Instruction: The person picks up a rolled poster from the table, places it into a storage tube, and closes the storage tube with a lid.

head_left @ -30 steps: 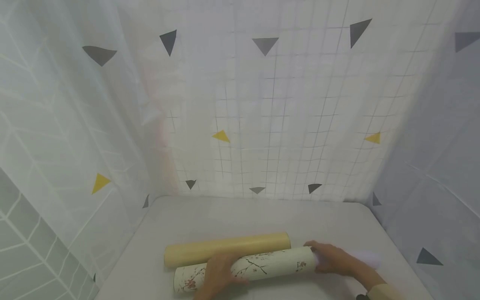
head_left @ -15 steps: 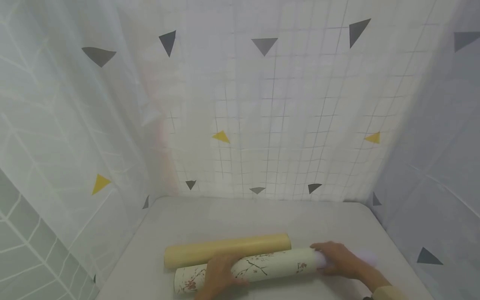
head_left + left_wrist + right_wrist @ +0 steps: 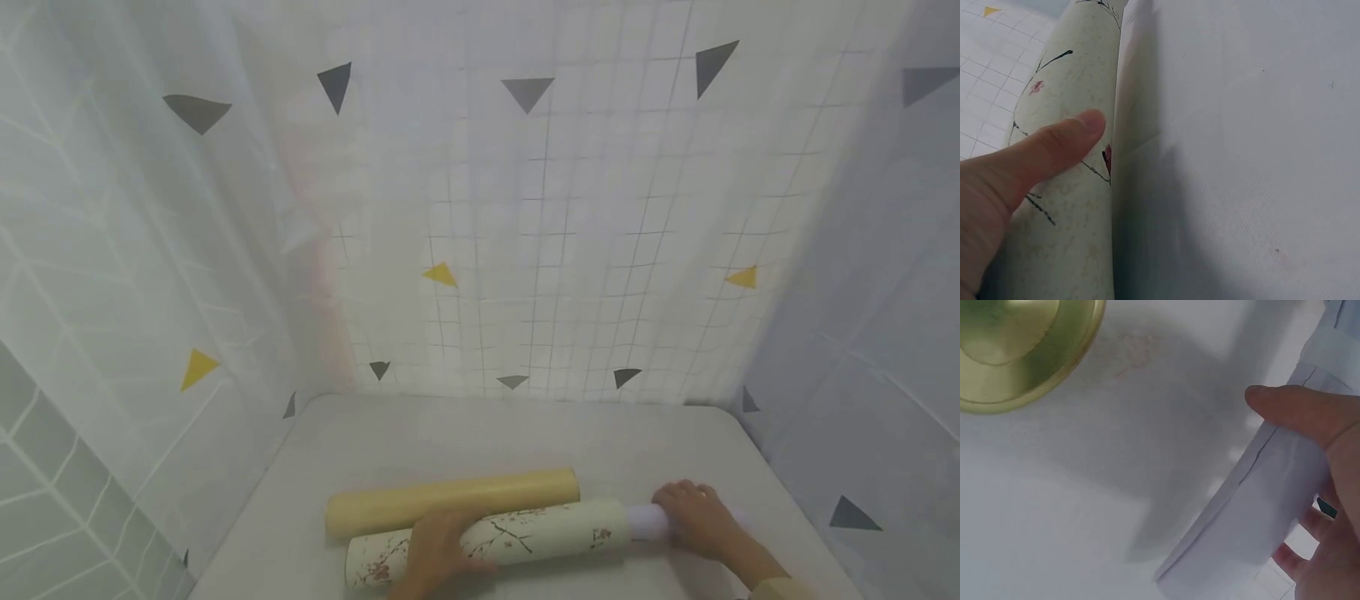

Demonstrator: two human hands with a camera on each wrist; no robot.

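A cream wallpaper roll (image 3: pixel 555 533) printed with blossom branches lies slightly slanted on the white table. Across its left half my left hand (image 3: pixel 438 546) grips it; in the left wrist view the thumb (image 3: pixel 1054 150) lies over the roll's near side and the fingers are hidden. From the roll's right end comes a thinner white paper tube (image 3: pixel 647 523). My right hand (image 3: pixel 697 521) holds this tube, with a short stretch showing between hand and wallpaper roll. In the right wrist view the paper tube (image 3: pixel 1235 531) shows a long seam, thumb on one side, fingers on the other.
Just behind the wallpaper roll lies a yellow roll (image 3: pixel 457 500), nearly parallel. A shiny green-gold round dish or lid (image 3: pixel 1079 362) appears in the right wrist view. Patterned curtains (image 3: pixel 525 250) hang around the table (image 3: pixel 510 437) at the back and sides.
My right hand has moved right, off the wallpaper roll's end and along the white tube, uncovering part of it. My left hand and both larger rolls stay about where they were.
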